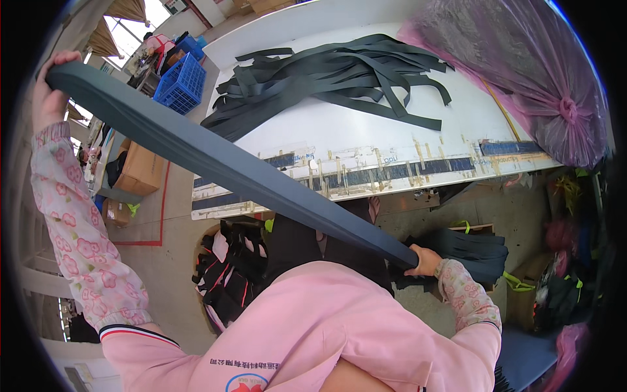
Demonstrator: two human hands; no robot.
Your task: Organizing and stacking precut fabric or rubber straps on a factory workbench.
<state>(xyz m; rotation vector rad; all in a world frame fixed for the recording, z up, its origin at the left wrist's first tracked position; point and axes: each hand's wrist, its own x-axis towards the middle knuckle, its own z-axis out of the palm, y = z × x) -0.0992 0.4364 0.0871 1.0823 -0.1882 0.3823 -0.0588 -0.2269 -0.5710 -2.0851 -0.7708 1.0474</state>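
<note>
A long bundle of dark grey-green webbing straps [215, 160] stretches slantwise across the view, in front of my body. Its upper left end is gripped by my left hand [51, 91], raised high with the arm extended. Lower down on the right, my right hand [426, 260] is closed around the other end. Several layers show along the bundle's edge, and it looks taut between the two hands. Beyond it, a loose pile of similar dark straps [326, 72] lies spread over the white table [313, 130].
A tied pink plastic bag [522, 85] sits on the table's right side. More dark straps [467, 251] rest on a box near my right hand. A container of black pieces [232, 268] stands below the table. Blue crates [179, 85], a cardboard box [140, 170] and another person [160, 49] are far left.
</note>
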